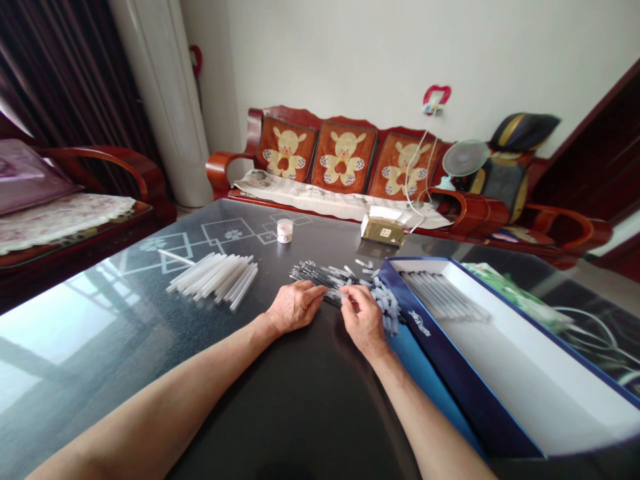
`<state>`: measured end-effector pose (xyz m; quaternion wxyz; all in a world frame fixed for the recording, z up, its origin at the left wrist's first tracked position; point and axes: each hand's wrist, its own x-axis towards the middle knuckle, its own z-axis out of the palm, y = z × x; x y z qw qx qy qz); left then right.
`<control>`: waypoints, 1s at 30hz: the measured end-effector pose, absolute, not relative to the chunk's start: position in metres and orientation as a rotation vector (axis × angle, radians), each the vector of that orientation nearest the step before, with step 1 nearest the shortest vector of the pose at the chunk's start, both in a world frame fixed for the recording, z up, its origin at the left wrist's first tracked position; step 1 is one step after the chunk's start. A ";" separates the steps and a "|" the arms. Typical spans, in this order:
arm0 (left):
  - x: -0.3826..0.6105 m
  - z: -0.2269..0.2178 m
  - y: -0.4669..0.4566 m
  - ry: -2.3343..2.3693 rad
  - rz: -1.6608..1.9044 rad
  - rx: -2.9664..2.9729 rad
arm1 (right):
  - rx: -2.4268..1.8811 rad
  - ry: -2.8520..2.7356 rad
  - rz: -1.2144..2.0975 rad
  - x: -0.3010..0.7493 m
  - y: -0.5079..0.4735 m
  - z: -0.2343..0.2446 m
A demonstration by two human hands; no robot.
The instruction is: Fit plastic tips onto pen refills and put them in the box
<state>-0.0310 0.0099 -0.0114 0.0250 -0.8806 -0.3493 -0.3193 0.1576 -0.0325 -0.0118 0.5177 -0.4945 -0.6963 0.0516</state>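
Left hand (295,307): lying open, fingers resting against the thin dark rods (310,272).
Right hand (365,319): curling closed among the rods' pale ends, its exact hold hidden.
Rods: lying between the hands, just left of the blue box (450,347).

Our left hand (294,308): one
Our right hand (364,321): one
Blue box (450,373): one
White jar (285,231): one
Sofa cushions (344,157): three
Desk fan (466,158): one

Illegible white lettering (419,323) on blue box (463,383)
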 end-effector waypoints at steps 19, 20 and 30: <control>-0.033 -0.012 0.014 -0.877 -0.975 -2.845 | -1.243 -1.335 0.940 0.158 -0.032 -0.004; -0.033 -0.011 0.013 -0.862 -0.956 -2.831 | -1.257 -1.318 0.953 0.158 -0.033 -0.002; -0.032 -0.008 0.008 -0.819 -0.812 -2.674 | -1.277 -1.182 1.074 0.155 -0.034 -0.002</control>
